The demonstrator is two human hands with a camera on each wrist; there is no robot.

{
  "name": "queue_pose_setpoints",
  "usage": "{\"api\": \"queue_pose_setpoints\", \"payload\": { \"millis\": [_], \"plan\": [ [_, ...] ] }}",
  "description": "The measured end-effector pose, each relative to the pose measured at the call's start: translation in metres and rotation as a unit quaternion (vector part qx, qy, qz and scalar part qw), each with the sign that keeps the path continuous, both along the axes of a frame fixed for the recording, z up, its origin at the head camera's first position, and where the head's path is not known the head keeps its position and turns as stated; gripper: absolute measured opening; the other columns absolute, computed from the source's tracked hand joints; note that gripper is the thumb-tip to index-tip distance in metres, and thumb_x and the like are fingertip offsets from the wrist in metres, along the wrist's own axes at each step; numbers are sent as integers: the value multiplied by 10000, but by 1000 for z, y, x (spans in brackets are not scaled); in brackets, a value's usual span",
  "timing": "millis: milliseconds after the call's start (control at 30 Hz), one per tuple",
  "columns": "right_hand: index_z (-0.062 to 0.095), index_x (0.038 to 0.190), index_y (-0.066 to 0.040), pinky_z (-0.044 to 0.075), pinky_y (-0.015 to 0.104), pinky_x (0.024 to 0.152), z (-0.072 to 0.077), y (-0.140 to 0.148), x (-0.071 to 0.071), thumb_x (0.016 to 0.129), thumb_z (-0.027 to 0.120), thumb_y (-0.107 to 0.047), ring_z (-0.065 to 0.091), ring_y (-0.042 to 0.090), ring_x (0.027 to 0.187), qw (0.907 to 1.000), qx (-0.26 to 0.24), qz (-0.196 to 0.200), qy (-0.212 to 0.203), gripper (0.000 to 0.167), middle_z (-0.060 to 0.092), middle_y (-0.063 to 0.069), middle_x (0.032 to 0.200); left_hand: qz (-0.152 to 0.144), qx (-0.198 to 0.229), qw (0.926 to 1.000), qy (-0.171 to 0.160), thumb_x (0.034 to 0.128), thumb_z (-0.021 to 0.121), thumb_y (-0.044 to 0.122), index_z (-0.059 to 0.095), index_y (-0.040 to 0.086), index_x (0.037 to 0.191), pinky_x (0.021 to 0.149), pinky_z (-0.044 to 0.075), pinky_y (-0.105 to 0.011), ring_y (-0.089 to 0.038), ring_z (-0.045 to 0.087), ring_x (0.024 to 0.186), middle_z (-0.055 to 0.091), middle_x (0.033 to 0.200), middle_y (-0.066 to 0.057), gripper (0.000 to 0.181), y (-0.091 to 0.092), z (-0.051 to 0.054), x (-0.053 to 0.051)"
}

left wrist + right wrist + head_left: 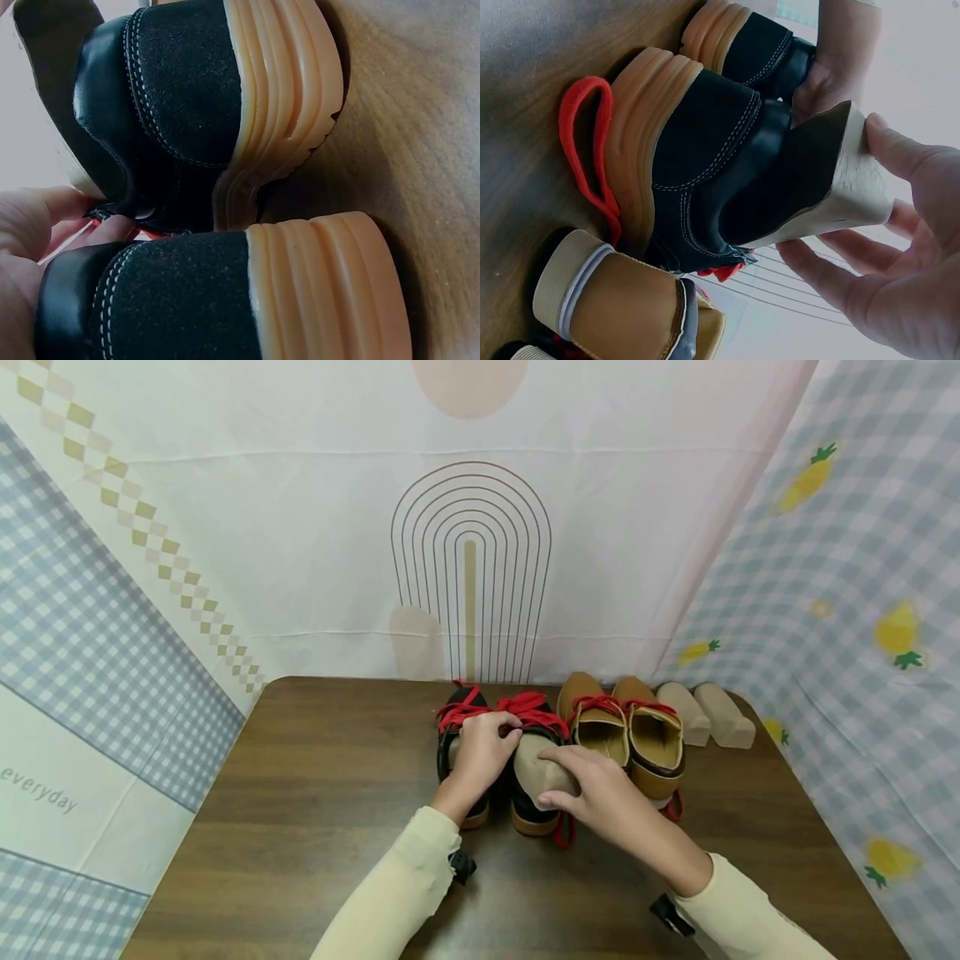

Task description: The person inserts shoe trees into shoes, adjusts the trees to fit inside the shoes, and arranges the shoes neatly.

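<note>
A beige shoe insert is partly inside the opening of the right-hand black shoe, its blunt end sticking out. My right hand holds that end between thumb and fingers. At the front of the same opening, my left hand pinches the shoe's edge near the red laces. The exact spot under the fingertips is partly hidden. Close on the left stands the other black shoe, partly behind my left hand and wrist; something beige shows in its opening.
Two tan shoes with red laces stand to the right. Beyond them, two beige inserts lie at the table's back right corner. A red loop hangs at the black shoe's heel. The wooden table meets a fabric backdrop behind.
</note>
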State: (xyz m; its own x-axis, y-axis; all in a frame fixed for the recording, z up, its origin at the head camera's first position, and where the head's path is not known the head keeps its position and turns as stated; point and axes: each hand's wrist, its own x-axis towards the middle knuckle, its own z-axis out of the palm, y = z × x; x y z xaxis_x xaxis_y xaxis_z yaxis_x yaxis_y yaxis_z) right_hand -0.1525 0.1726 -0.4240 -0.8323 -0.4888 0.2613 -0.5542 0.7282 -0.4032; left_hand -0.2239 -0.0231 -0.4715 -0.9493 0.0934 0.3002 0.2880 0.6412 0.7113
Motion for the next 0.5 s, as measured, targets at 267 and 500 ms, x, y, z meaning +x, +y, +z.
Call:
{"api": "queue_pose_setpoints", "payload": {
  "millis": [267, 500],
  "plan": [
    [698, 1296, -103, 561, 463, 957, 1, -2, -6, 789, 882, -323, 694, 268, 1156, 9999, -141, 30, 31, 582, 725, 80, 1243, 47, -57, 10000, 18, 926, 767, 136, 813, 141, 948, 783, 592, -365, -187, 733, 887, 790, 940, -21, 51, 0, 0, 0],
    [717, 1266, -173, 561, 494, 912, -2, -4, -10, 792, 869, -412, 692, 253, 1123, 9996, 16, -169, 222, 553, 724, 20, 1211, 60, -33, 10000, -15, 930, 765, 141, 813, 141, 946, 796, 592, -366, -186, 735, 903, 791, 948, -23, 51, 0, 1, 0]
  ]
}}
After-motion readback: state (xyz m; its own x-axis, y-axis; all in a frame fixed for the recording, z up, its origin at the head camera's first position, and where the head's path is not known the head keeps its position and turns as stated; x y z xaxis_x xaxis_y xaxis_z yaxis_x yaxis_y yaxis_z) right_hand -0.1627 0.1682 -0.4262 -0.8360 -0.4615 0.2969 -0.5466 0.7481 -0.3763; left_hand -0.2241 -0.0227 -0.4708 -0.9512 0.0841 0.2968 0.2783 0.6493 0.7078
